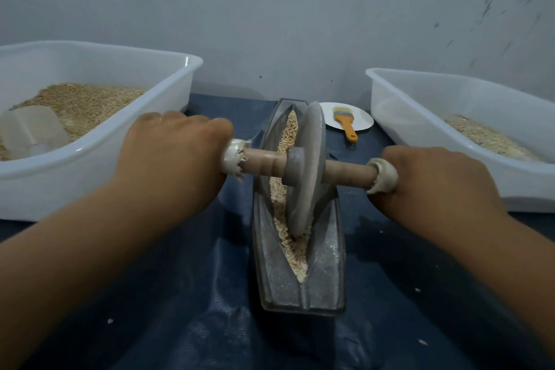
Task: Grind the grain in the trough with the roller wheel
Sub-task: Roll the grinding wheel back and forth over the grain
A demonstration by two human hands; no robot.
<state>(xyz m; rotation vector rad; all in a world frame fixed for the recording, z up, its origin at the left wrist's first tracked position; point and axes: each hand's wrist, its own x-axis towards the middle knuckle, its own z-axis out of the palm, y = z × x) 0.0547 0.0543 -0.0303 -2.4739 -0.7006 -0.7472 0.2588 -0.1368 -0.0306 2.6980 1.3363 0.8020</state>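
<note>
A grey boat-shaped trough [326, 282] lies lengthwise on a dark blue cloth, its narrow groove filled with pale grain [292, 252]. A grey roller wheel [306, 165] stands upright in the groove near the middle, on a wooden axle [261, 163] with cloth-wrapped ends. My left hand [171, 156] grips the left end of the axle. My right hand [435, 180] grips the right end. The wheel's lower edge is buried in the grain.
A white tub [99, 141] at the left holds grain and a clear scoop [33, 132]. Another white tub [459, 105] at the right holds a thin layer of grain. Behind the trough a white plate [365, 120] carries an orange-handled brush [345, 123]. A wall stands close behind.
</note>
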